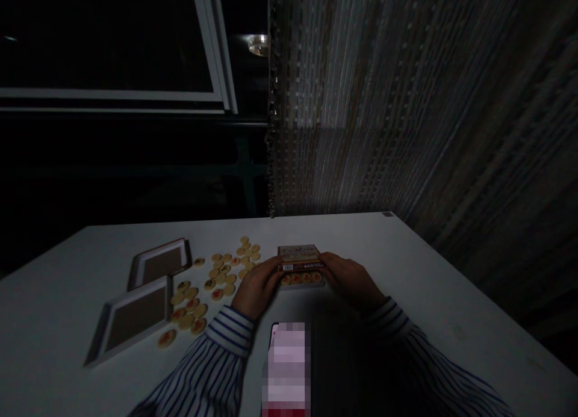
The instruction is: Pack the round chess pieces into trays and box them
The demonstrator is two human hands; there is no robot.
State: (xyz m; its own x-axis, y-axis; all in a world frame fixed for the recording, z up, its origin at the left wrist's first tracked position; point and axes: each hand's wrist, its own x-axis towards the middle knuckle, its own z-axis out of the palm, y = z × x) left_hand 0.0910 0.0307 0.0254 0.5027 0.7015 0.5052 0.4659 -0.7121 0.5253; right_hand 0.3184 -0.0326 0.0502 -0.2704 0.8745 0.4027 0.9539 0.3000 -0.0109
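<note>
A small printed box (298, 256) sits on the white table (433, 296), with a row of round pale game pieces (301, 278) showing at its near side. My left hand (258, 287) grips the box's left end with curled fingers. My right hand (350, 280) closes on its right end. Both sleeves are striped. Several more round pieces (217, 278) with red or dark marks lie loose on the table just left of my left hand.
Two shallow white-rimmed trays (135, 318) (160, 262) lie at the left. A phone (289, 369) rests near the table's front edge between my arms. A bead curtain (406, 104) hangs behind the table, a dark window (112, 44) at the back left.
</note>
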